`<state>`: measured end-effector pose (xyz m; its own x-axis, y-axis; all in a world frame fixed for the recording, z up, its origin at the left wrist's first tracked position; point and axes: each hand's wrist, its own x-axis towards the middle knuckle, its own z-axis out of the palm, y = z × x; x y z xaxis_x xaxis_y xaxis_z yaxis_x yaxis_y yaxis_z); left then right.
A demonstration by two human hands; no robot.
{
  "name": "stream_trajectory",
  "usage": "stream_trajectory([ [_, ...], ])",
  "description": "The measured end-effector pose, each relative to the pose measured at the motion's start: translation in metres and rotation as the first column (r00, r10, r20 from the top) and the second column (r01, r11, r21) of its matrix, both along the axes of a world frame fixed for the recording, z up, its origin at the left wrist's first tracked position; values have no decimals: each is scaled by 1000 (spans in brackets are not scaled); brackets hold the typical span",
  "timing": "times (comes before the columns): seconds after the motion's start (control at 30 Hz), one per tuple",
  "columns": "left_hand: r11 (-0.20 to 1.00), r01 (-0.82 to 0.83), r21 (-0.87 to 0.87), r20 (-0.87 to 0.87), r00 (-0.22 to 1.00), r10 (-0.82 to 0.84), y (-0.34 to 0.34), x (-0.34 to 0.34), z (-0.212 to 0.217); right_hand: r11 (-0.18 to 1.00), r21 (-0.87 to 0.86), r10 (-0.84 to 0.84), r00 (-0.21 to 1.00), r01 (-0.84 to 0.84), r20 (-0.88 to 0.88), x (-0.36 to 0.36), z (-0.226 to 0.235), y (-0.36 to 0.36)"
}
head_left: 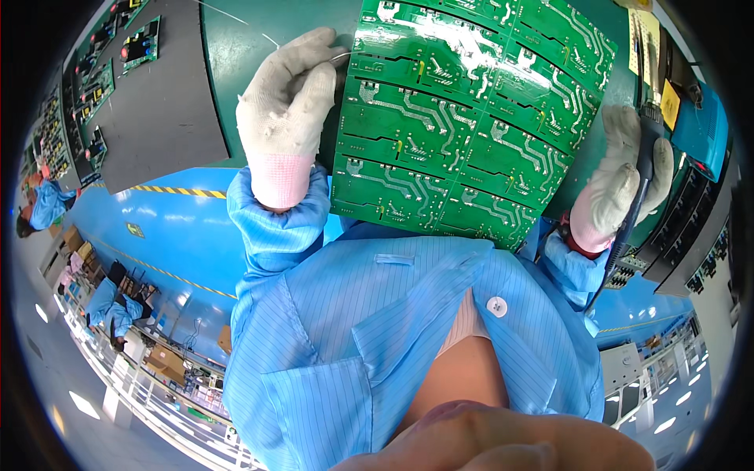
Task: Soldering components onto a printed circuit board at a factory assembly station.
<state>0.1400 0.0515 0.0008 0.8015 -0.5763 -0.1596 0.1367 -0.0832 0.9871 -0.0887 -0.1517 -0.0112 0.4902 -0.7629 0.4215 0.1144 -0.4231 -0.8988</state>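
The board (463, 118) reaches over the near edge of the green desk (232, 71); left hand (289, 106) pinches a wire (341, 56), right hand (616, 177) grasps a black tool (646, 149). Below, the floor (177, 231) is blue.

bright | white glare on green board (467, 118) | fisheye-bent edges | black corners
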Motion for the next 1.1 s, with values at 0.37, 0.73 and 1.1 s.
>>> stream_trajectory([
  [0.37, 998, 18, -62, -280, 959, -35, -14, -9, -1, 986, -35, -169, 976, 165, -140, -2, -6, 13],
  [0.73, 991, -38, -132, -324, 946, -7, -21, -16, -8, 978, 69, -194, 981, 195, -18, -2, -12, 15],
  [1.1, 998, 2, -65, -244, 970, -18, -12, -6, -12, 989, -19, -146, 988, 145, -46, -8, -30, 31],
])
